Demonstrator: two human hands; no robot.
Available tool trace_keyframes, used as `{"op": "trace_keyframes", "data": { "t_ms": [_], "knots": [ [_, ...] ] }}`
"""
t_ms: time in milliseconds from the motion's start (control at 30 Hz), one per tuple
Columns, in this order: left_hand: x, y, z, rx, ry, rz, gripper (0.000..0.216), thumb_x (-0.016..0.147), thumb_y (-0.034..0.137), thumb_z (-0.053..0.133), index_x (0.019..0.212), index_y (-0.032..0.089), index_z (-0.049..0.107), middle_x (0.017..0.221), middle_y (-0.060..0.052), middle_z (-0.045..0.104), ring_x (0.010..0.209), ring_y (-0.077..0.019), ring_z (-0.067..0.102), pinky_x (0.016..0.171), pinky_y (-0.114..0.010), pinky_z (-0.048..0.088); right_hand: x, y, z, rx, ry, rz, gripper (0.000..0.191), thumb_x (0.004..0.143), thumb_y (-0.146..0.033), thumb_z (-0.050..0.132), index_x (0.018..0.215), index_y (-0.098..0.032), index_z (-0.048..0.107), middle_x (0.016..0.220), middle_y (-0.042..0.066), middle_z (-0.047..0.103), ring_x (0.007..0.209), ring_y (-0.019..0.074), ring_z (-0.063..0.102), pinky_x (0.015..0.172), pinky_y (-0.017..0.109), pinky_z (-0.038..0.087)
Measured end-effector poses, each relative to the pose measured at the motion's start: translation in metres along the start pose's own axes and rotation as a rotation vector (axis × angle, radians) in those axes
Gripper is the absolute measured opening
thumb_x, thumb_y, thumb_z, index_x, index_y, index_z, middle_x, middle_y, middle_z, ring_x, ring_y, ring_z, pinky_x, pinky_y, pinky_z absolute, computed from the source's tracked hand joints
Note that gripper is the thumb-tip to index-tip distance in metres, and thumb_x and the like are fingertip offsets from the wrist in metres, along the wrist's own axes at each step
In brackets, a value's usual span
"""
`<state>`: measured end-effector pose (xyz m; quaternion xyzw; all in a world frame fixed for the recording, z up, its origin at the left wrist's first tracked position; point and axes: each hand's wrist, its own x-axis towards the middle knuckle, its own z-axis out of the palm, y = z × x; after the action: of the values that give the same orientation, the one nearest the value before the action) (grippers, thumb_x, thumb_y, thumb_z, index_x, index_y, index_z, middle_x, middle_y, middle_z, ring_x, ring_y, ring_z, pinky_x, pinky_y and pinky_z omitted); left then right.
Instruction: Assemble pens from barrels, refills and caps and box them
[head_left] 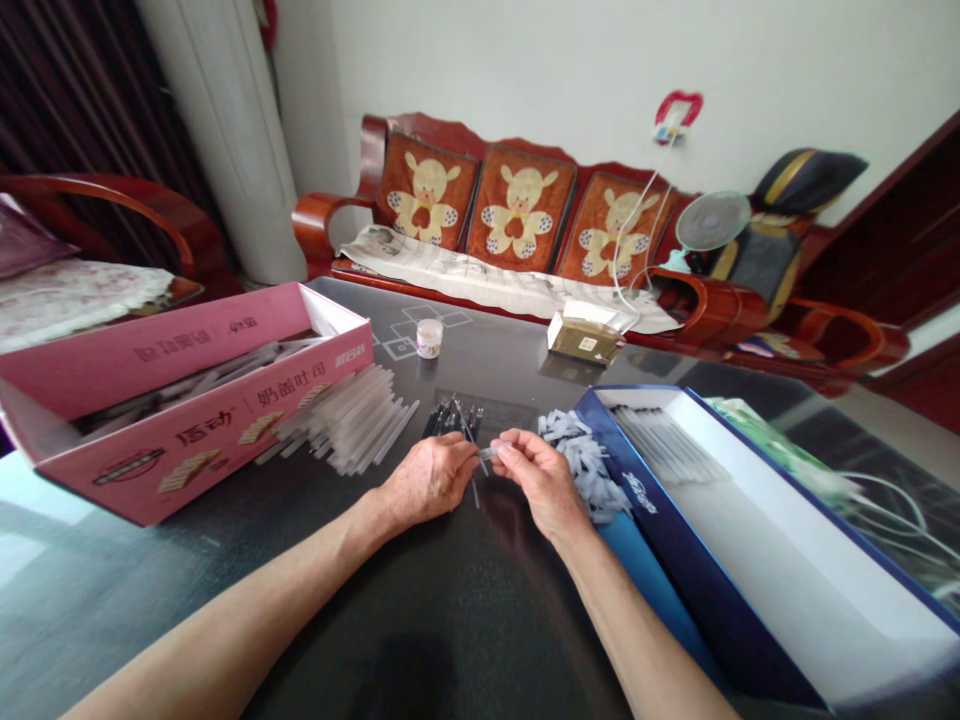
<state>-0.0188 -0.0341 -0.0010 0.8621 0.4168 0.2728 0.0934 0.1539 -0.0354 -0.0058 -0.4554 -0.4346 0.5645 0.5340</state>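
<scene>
My left hand [431,478] and my right hand [541,478] meet over the dark glass table [420,620], fingertips pinched together on a small clear plastic piece [489,453] with a thin dark rod hanging below it. Just beyond the hands lies a bundle of dark thin refills [454,417]. A stack of clear tubes [352,415] sits to the left of it. A heap of small pale plastic caps [585,460] lies right of my right hand.
A pink cardboard box [187,430] with more tubes stands at the left. A blue box [750,530] with a white inside holds several clear tubes at the right. A small white jar [429,338], a tan carton [585,338] and a red wooden sofa [525,220] lie beyond.
</scene>
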Motion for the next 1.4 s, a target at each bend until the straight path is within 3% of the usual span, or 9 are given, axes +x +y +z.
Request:
{"op": "trace_keyframes", "data": {
  "t_ms": [467,533,733,833,900,1000,1133,1267,1400],
  "knots": [
    [-0.004,0.002,0.007,0.244,0.018,0.036,0.024,0.094,0.018,0.033,0.084,0.016,0.055,0.077,-0.002,0.053,0.063,-0.0114,0.051,0.054,-0.021,0.039,-0.001,0.006,0.004,0.078,0.046,0.030,0.029,0.063,-0.034,0.077,0.083,-0.019,0.062,0.077,-0.001,0.066,0.068,0.0128,0.062,0.070,0.029,0.052],
    [-0.003,0.000,0.007,0.279,0.007,0.054,0.023,0.094,0.020,0.034,0.085,0.016,0.055,0.079,-0.003,0.054,0.065,-0.0128,0.051,0.054,-0.022,0.039,0.001,0.003,0.000,-0.072,-0.004,-0.042,0.023,0.069,-0.034,0.071,0.083,-0.020,0.061,0.076,-0.001,0.065,0.067,0.0128,0.060,0.069,0.028,0.050],
    [0.000,-0.002,0.003,0.404,0.087,0.190,0.022,0.094,0.023,0.040,0.099,0.017,0.060,0.082,-0.006,0.060,0.077,-0.0192,0.054,0.075,-0.035,0.043,-0.005,-0.016,-0.009,-0.880,-0.187,-0.433,0.011,0.080,-0.023,0.059,0.085,-0.021,0.068,0.081,0.002,0.062,0.074,0.0145,0.058,0.069,0.026,0.045],
    [0.000,0.000,0.001,0.388,0.205,0.239,0.028,0.092,0.019,0.043,0.117,0.017,0.055,0.104,-0.010,0.063,0.096,-0.0235,0.055,0.089,-0.042,0.040,-0.011,-0.027,-0.008,-1.090,-0.196,-0.523,0.014,0.084,-0.019,0.054,0.084,-0.020,0.068,0.082,0.003,0.061,0.076,0.0146,0.059,0.070,0.026,0.044],
    [0.000,0.001,-0.001,0.369,0.316,0.223,0.036,0.089,0.016,0.045,0.125,0.017,0.050,0.123,-0.013,0.057,0.113,-0.0275,0.049,0.096,-0.046,0.037,-0.011,-0.038,-0.013,-1.162,-0.138,-0.547,0.015,0.084,-0.018,0.053,0.085,-0.020,0.068,0.082,0.004,0.062,0.076,0.0149,0.059,0.070,0.026,0.044],
    [0.000,-0.001,-0.001,0.332,0.445,0.180,0.042,0.086,0.014,0.048,0.128,0.018,0.047,0.133,-0.014,0.050,0.120,-0.0294,0.044,0.098,-0.047,0.037,-0.002,-0.063,-0.041,-1.195,0.033,-0.623,0.016,0.081,-0.021,0.055,0.086,-0.021,0.070,0.084,0.004,0.064,0.077,0.0161,0.060,0.073,0.027,0.045],
    [0.001,-0.010,0.002,0.250,0.509,0.097,0.042,0.085,0.013,0.047,0.127,0.016,0.048,0.128,-0.014,0.053,0.115,-0.0266,0.049,0.097,-0.042,0.040,0.019,-0.097,-0.118,-1.278,0.381,-0.632,0.021,0.076,-0.031,0.056,0.084,-0.020,0.073,0.084,0.005,0.066,0.075,0.0181,0.062,0.071,0.029,0.047],
    [0.003,-0.021,0.002,0.163,0.621,-0.119,0.034,0.086,0.018,0.046,0.119,0.018,0.055,0.113,-0.010,0.060,0.101,-0.0221,0.055,0.090,-0.035,0.045,0.033,-0.108,-0.200,-1.567,0.645,-0.308,0.025,0.074,-0.029,0.056,0.086,-0.019,0.076,0.082,0.008,0.070,0.073,0.0213,0.062,0.070,0.031,0.046],
    [0.004,-0.031,-0.002,0.055,0.659,-0.305,0.029,0.085,0.023,0.047,0.110,0.020,0.061,0.098,-0.005,0.066,0.090,-0.0190,0.060,0.083,-0.030,0.047,0.038,-0.097,-0.241,-1.685,0.656,-0.121,0.017,0.070,-0.020,0.060,0.073,-0.020,0.077,0.073,0.009,0.071,0.064,0.0211,0.061,0.061,0.030,0.042]
  ]
}}
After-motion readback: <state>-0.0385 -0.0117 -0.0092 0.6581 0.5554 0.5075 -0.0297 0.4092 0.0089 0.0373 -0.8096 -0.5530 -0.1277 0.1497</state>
